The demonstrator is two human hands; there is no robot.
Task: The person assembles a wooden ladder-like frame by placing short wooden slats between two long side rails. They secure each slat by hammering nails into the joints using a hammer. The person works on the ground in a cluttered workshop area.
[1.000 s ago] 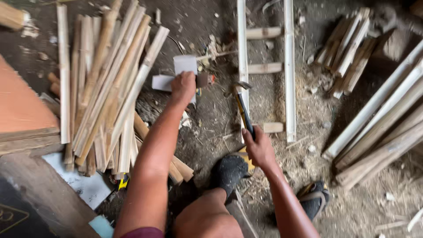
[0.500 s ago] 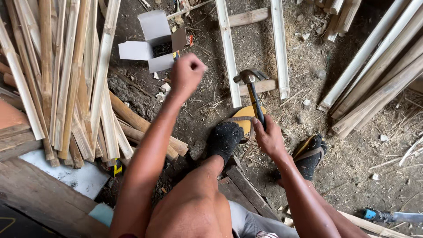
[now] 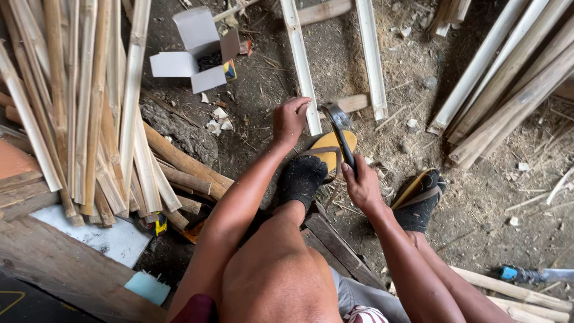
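Right hand [image 3: 360, 184] around hammer [image 3: 338, 122], beside left hand [image 3: 290, 119].

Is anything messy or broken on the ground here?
Yes. The small white cardboard box lies tipped on the dirt with its flaps splayed open, and torn white scraps are scattered just below it. A blue-handled tool lies loose on the ground at the right. Nothing looks plainly broken.
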